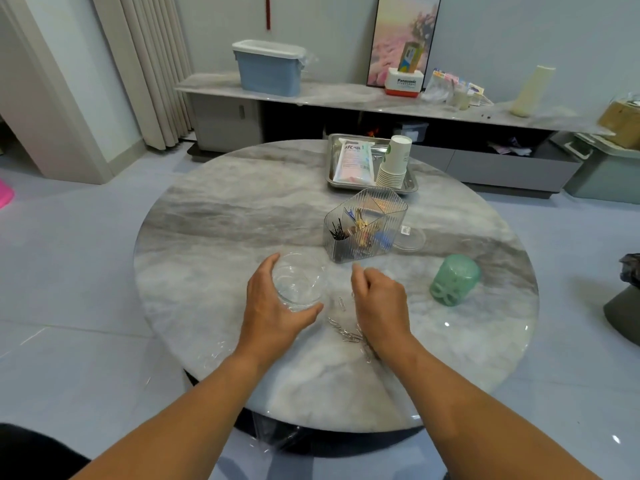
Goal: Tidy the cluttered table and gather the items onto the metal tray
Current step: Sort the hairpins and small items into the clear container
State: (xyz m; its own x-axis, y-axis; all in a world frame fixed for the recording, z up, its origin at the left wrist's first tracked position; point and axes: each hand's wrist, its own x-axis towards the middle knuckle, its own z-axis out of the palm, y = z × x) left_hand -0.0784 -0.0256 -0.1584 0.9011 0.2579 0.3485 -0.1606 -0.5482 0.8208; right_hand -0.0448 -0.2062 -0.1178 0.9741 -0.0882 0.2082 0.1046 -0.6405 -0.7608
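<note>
Both forearms bare to elbow, no sleeves; left hand (273, 299) and right hand (379, 303) ungloved.

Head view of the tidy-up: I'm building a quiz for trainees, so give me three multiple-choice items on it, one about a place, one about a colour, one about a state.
1. Where does the stack of white paper cups stand?
A. on the rectangular metal tray
B. on the floor
C. inside the clear ribbed organiser

2. What colour is the translucent plastic jar lying on its side on the round marble table?
A. red
B. green
C. black

3. What is the left hand doing?
A. lying flat on the table, touching nothing
B. lifting the tray
C. gripping the small clear round container

Answers:
1 A, the cups sit at the tray's right end beside a white packet.
2 B, the jar is pale green.
3 C, thumb and fingers curl round the container's rim, while the right hand hovers over the loose silver paper clips.
</note>
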